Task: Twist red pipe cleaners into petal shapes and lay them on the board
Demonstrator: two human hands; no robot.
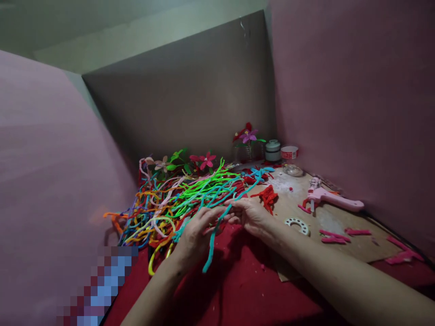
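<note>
A turquoise pipe cleaner point(211, 246) runs slantwise between my two hands, its lower end hanging over the red cloth and its upper end reaching toward the back right. My right hand point(251, 215) pinches it near its middle between thumb and fingers. Just to the left, my left hand point(197, 231) has its fingers closed around the same pipe cleaner, close to the right fingertips. Beyond the left hand spreads a large heap of loose pipe cleaners point(200, 188) in green, turquoise, pink, orange and yellow.
On the brown board point(340, 235) at right lie a pink glue gun point(336, 199), a white ring with holes point(298, 226), red pieces point(268, 197) and pink pieces point(335, 237). Pipe-cleaner flowers point(207, 160), a grey-green jar point(273, 151) and a clear container point(292, 168) stand behind. Partitions enclose the table.
</note>
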